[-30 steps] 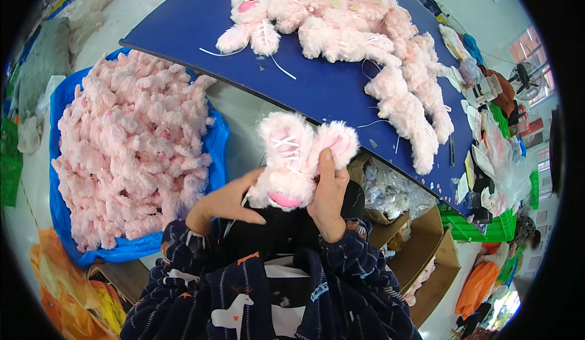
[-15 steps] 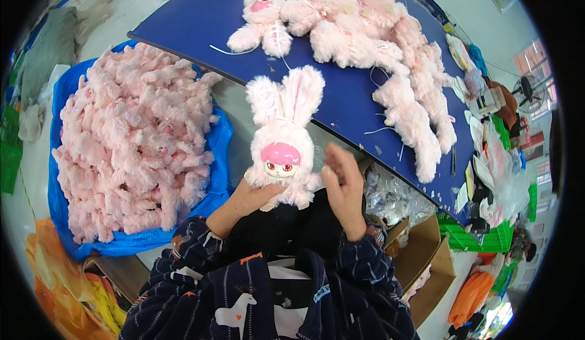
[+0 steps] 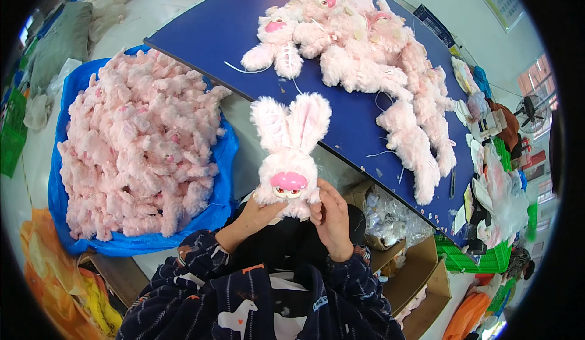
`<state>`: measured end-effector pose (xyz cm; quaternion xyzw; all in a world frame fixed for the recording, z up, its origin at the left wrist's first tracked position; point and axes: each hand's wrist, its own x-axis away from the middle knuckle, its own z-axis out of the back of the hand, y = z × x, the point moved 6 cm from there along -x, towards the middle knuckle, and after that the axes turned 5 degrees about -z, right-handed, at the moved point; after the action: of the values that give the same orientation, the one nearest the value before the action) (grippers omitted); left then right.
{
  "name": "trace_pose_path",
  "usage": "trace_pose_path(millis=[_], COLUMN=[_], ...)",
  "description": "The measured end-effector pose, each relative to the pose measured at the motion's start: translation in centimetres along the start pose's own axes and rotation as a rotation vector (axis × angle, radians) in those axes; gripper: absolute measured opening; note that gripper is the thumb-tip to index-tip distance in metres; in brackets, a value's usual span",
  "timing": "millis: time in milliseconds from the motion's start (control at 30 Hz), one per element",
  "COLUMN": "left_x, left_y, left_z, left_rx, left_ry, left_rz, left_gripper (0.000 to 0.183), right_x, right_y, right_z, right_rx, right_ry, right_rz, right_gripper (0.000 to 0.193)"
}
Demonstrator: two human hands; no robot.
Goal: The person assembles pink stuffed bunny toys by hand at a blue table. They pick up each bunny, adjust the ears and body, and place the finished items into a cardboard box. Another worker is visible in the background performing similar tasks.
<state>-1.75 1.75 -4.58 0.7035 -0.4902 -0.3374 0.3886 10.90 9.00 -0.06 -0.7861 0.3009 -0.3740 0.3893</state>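
Observation:
A fluffy pale-pink bunny doll (image 3: pixel 287 166) with long upright ears and a glossy pink fringe over its face is held up above my lap, facing me. My left hand (image 3: pixel 253 217) grips its lower body, thumb across the front. On the other side, my right hand (image 3: pixel 332 212) has its fingers closed around the doll's arm and side. Behind the ears runs the near edge of a blue table (image 3: pixel 244 29), where several more pink plush dolls (image 3: pixel 365 47) lie heaped, some with white cords trailing.
To my left, a blue sheet-lined container (image 3: pixel 226 163) brims with pink plush pieces (image 3: pixel 140 151). Cardboard boxes (image 3: pixel 420 279), one with clear plastic bags (image 3: pixel 390 215), stand at my right below the table. Beyond them is a green crate (image 3: pixel 481 258). Orange bags (image 3: pixel 58 273) lie at lower left.
My right hand, apart from the doll and spread before, has come in and taken hold of its side. The doll sits slightly lower in view, which has also shifted.

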Motion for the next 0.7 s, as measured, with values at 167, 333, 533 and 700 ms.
trace_pose_path(millis=[167,333,533,700], left_x=[-0.1,0.4,0.2,-0.3], left_y=[-0.5,-0.6,-0.7,-0.7], left_z=[0.7,0.5,0.5,1.0], left_rx=[0.248,0.324,0.358,0.402], left_ry=[0.164,0.179,0.182,0.165], left_rz=[0.095,0.173,0.214,0.237], left_gripper=[0.035,0.039,0.037,0.041], right_x=[1.4,2.5,2.4,2.3], right_y=[-2.1,-1.8,-1.6,-1.4], right_z=[-0.4,-3.3,-3.2,-3.1], right_rx=[0.755,1.381,1.391,1.492], right_ry=[-0.043,-0.122,-0.207,-0.363], right_rz=[0.485,0.855,0.895,0.886], right_gripper=[0.032,0.033,0.030,0.032])
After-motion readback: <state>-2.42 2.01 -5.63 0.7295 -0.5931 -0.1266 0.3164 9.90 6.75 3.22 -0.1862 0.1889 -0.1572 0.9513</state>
